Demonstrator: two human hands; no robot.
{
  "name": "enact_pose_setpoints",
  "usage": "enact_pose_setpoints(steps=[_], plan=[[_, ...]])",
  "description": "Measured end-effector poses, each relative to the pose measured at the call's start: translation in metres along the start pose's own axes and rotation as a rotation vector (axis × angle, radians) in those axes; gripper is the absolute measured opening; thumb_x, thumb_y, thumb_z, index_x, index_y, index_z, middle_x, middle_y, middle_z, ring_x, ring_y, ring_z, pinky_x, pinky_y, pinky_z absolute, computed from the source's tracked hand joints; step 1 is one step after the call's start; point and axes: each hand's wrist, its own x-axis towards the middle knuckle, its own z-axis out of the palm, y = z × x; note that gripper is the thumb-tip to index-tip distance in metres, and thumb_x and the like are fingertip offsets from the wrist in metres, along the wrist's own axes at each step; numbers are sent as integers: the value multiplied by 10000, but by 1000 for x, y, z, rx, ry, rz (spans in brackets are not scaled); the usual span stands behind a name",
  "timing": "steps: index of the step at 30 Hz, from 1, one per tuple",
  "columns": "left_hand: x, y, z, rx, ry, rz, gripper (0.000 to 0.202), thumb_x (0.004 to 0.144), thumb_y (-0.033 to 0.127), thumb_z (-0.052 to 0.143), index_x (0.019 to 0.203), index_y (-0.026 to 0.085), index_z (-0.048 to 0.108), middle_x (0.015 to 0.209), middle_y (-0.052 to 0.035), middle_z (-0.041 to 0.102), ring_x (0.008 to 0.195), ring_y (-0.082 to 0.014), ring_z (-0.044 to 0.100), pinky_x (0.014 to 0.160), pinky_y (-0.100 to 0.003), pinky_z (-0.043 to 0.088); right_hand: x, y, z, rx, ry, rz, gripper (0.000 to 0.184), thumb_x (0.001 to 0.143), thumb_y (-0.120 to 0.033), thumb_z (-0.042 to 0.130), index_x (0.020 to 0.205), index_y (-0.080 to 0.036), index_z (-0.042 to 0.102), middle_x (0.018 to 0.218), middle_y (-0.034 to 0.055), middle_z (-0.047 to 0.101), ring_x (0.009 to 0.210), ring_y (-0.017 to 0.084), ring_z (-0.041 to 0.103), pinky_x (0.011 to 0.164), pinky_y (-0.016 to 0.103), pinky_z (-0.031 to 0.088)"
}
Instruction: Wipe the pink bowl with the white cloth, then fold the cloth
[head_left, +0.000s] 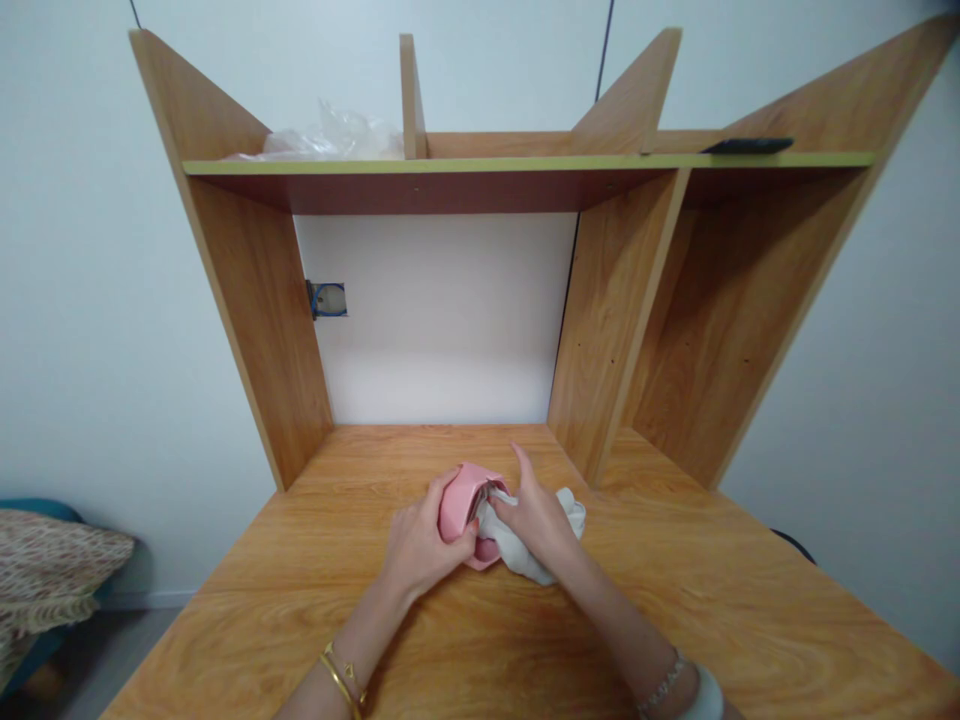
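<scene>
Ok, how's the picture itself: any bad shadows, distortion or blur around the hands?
Head view: soft light, with shade beneath the upper shelf and a darker table between the forearms; head view: wide-angle distortion, right side panel splaying outward; head view: hands readable, white cloth and pink item slightly soft in fine detail.

left hand [429, 532] partly hides pink object [456, 506]

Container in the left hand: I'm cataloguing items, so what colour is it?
The container is light pink, seen best in the head view.
</scene>
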Motion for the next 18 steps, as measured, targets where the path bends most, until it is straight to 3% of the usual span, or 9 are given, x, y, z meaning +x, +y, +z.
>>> enact_pose_setpoints(steps=[7,13,18], plan=[[2,-3,-6,123,-64,74,519,685,368,512,1194,274,473,1026,-26,637,835,-224,598,765,-336,439,-6,-4,-1,-35,-113,-180,733,764,-239,454,1384,-149,72,729,44,647,697,217,613,581,259,363],[1,-4,-6,185,-55,90,659,680,405,526,1294,266,330,941,-37,645,772,-238,601,746,-360,434,-6,2,2,-31,-180,-176,699,799,-276,409,1384,-123,57,775,71,642,703,221,603,583,265,365],[1,-5,-5,168,-26,52,707,699,442,515,1327,249,256,846,-29,632,752,-232,596,728,-343,428,-4,7,10,205,-191,-184,706,792,-240,428,1378,-103,57,750,52,633,683,195,592,610,265,396]])
